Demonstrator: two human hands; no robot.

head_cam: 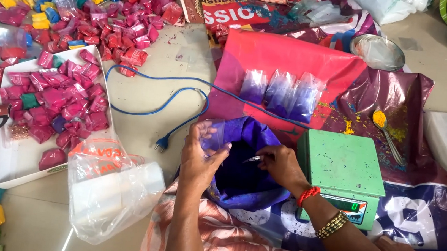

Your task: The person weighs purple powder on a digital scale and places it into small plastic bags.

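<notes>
Hard to make out: the thin silvery spoon (254,158) pinched in the right hand (281,166), mostly sunk in the open purple plastic bag of dark powder (246,169). Just left of that bag's mouth, left hand (198,159) closed around a small clear plastic pouch (212,135), held open and upright, faintly tinted violet. Right of the bag, touching it, a green boxy weighing scale (341,168). Beyond the bag, three filled clear pouches of blue-violet powder (282,95) on a red plastic sheet (291,58), crossed by a blue power cable (176,101). Far left of the bag, a white tray of pink packets (6,161), cut off by the edge.
</notes>
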